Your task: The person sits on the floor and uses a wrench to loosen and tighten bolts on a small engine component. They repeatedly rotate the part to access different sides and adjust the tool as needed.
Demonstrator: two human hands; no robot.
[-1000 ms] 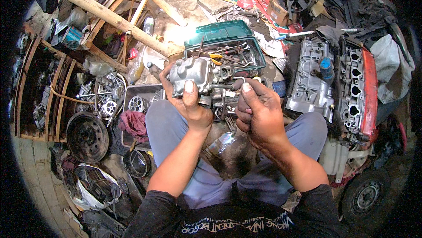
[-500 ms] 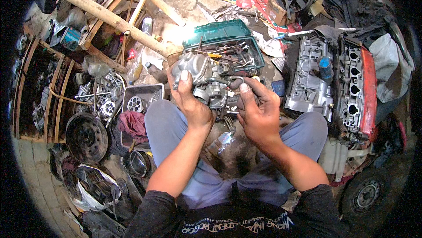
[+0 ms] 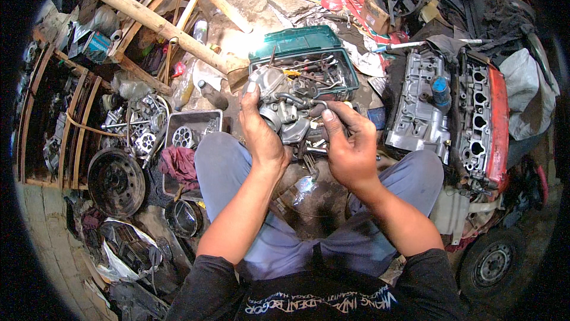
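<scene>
The carburettor [image 3: 284,102] is a grey cast-metal lump, grimy and knobbly, with a rounded pale cap at its upper left, dark curved hose stubs across its top and small brackets hanging off its lower edge; it is held up above the person's knees, just in front of the green toolbox [image 3: 309,60]. The left hand [image 3: 261,137] is closed around its left side, thumb pressed up along the casting and fingers wrapped behind out of sight. The right hand [image 3: 350,146] is curled at its right edge, thumb and forefinger pinched together on a small dark part there; whether that part is loose or fixed to the body cannot be told. The toolbox, directly behind the carburettor, stands with its lid [image 3: 294,42] tipped back, and its tray is crowded with wrenches, sockets and a yellow-handled tool. Left of the carburettor, a shallow grey metal tray [image 3: 209,118] holds a round perforated part [image 3: 183,137] and a few small bits, with a reddish rag [image 3: 178,164] lying over its near end. Right of the carburettor lies a silver cylinder head [image 3: 418,113], a blue cap [image 3: 440,88] resting on it, and just beyond that a second head with a red edge [image 3: 484,119].
</scene>
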